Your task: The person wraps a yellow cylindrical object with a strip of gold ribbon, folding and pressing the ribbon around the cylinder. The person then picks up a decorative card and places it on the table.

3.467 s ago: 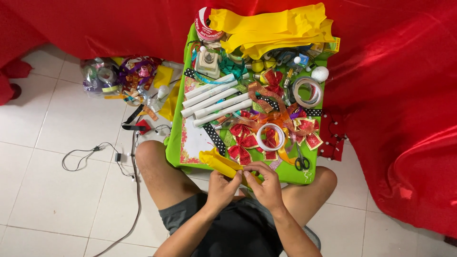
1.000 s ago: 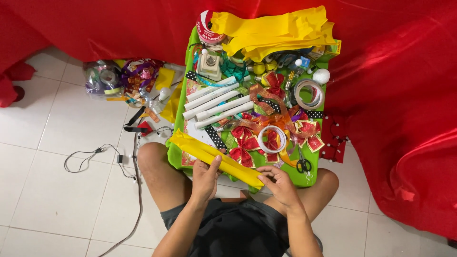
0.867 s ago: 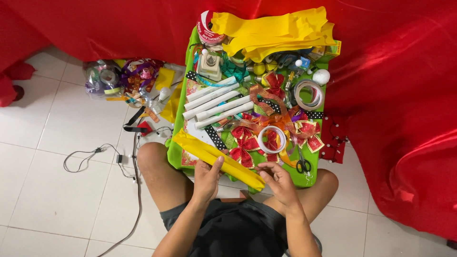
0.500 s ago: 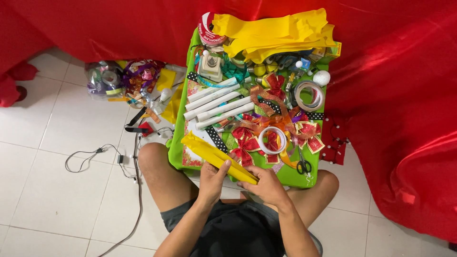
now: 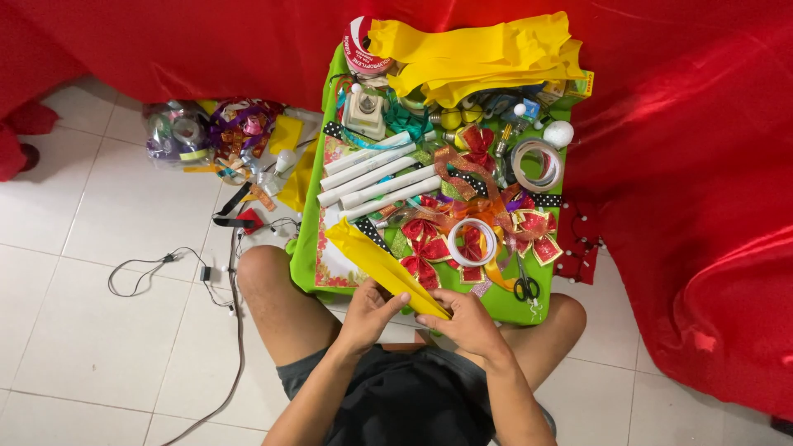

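Yellow strip (image 5: 384,264) now angled; green tray (image 5: 307,248), prob. tile floor (image 5: 99,347).

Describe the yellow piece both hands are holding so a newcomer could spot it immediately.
Find the green tray on the person's lap. At its near edge, the left hand and right hand grip a long folded yellow strip angled up-left. Unlike the heaped yellow sheets at the far end, it is narrow and flat.
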